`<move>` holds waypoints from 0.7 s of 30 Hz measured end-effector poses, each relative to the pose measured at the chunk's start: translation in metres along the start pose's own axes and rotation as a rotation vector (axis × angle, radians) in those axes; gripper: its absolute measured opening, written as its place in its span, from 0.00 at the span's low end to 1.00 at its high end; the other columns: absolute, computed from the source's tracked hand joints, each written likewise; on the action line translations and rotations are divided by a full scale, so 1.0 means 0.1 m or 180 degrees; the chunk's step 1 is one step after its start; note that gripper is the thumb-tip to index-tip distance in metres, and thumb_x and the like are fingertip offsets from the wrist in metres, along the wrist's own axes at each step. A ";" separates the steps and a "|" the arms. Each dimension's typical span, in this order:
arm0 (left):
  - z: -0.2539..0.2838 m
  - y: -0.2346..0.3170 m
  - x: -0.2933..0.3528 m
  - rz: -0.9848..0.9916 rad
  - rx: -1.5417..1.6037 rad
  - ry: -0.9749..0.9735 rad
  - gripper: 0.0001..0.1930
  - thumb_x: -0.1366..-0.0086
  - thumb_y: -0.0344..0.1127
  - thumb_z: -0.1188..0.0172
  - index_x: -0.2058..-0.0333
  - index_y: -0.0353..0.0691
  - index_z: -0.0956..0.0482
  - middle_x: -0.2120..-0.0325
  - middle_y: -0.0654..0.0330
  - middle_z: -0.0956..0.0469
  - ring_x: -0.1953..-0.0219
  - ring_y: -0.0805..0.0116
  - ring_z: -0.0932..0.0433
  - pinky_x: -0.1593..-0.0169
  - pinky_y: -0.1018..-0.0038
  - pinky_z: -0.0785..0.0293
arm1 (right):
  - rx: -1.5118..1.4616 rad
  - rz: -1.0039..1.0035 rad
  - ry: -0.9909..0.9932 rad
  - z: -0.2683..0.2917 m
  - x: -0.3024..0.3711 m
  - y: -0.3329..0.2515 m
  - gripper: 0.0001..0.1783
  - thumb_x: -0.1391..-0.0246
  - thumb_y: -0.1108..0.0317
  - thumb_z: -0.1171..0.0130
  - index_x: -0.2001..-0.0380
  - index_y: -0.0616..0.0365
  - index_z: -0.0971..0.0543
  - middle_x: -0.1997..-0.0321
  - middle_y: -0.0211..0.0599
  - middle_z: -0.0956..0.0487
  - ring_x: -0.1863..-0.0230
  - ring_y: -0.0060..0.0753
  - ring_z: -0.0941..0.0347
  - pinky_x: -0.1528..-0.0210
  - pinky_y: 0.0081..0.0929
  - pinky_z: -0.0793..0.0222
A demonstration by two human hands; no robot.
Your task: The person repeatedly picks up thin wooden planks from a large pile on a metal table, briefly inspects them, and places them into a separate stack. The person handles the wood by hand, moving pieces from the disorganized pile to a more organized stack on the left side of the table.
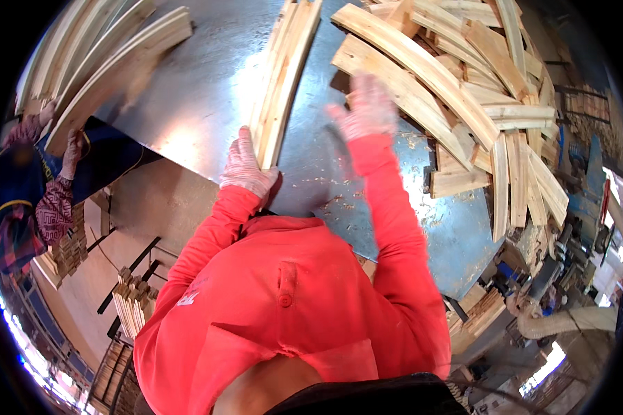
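Note:
A pair of long wooden strips [284,90] lies side by side on the metal tabletop [208,62], running away from me. My left hand [249,164], in a thin pale glove, is closed about their near end, with its fingers along the left edge. My right hand [368,111], gloved alike, is smeared by motion. Its thumb and fingers are spread and seem to hold nothing. It is over or beside the near end of a wide wooden board [401,100]; I cannot tell whether they touch. A curved wooden board [429,69] lies just beyond.
A heap of loose wooden pieces [491,76] covers the table's right side, with wood chips [422,149] nearby. At the left, a co-worker's hands [73,152] hold a long board [118,69] beside other boards. Stacked strips [131,301] stand below the table's left edge.

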State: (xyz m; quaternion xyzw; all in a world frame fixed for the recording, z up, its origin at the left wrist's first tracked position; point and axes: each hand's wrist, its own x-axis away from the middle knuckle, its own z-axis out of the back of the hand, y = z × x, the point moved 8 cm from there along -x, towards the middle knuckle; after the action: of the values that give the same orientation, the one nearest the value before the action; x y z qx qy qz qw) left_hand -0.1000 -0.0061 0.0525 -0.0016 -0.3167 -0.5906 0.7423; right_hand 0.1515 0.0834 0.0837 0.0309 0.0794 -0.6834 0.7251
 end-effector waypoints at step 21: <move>0.49 -0.16 -0.34 0.0089 -0.0032 0.0093 0.58 0.54 0.63 0.35 0.32 0.42 0.56 0.34 0.43 0.49 0.37 0.45 0.39 0.40 0.56 0.37 | -0.0777 0.0644 -0.1007 -0.75 -1.25 -0.77 0.35 0.51 0.39 0.43 0.46 0.50 0.30 0.50 0.48 0.23 0.47 0.48 0.28 0.43 0.40 0.33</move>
State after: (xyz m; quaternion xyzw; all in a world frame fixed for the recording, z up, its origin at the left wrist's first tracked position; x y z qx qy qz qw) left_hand -0.1408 0.0370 0.0698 -0.0011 -0.3028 -0.5817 0.7550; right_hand 0.0623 0.2136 0.0345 -0.1569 0.0433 -0.5888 0.7918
